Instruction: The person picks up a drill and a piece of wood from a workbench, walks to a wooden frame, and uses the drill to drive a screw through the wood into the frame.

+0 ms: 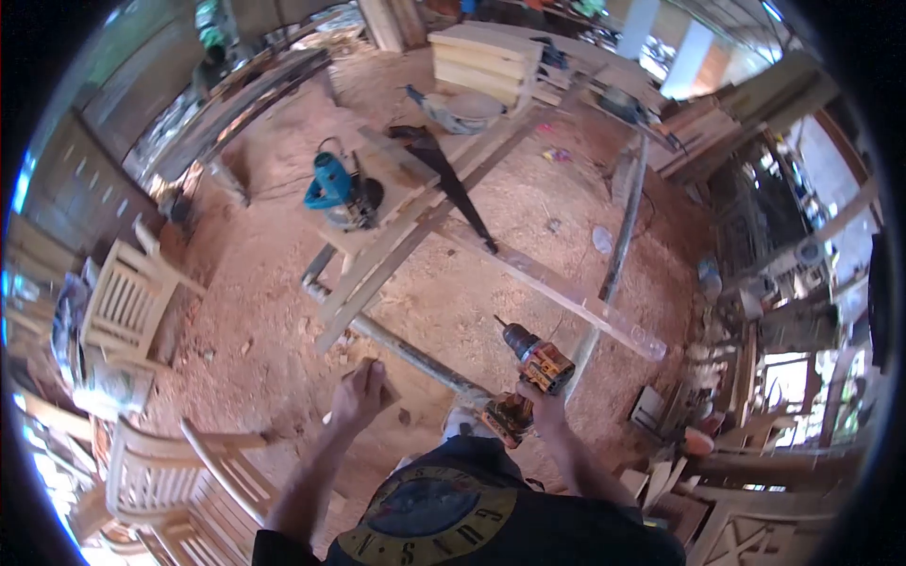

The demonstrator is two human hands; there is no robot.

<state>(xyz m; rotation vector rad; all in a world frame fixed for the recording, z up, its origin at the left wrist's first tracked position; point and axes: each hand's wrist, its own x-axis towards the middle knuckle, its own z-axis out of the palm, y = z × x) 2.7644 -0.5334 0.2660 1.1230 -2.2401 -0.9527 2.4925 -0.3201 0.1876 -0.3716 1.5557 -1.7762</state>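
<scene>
My right hand (pixel 543 406) is wrapped round the grip of an orange and black cordless drill (pixel 545 365), whose bit points up and to the left. Between the fingers of my left hand (pixel 359 394) is a small flat wooden piece (pixel 388 391). Ahead of both hands, a blue power saw (pixel 332 179) rests on wooden boards (pixel 401 231). A dark handsaw (pixel 453 184) lies across the boards, its narrow end pointing towards me.
Metal pipes (pixel 406 349) run low in front of me, with a long plank (pixel 576 300) crossing beyond. Wooden chairs (pixel 156 476) stand at the left. Stacked timber (pixel 481 61) is at the back. Wood shavings cover the floor (pixel 255 311). Another person (pixel 209 71) is at the far left.
</scene>
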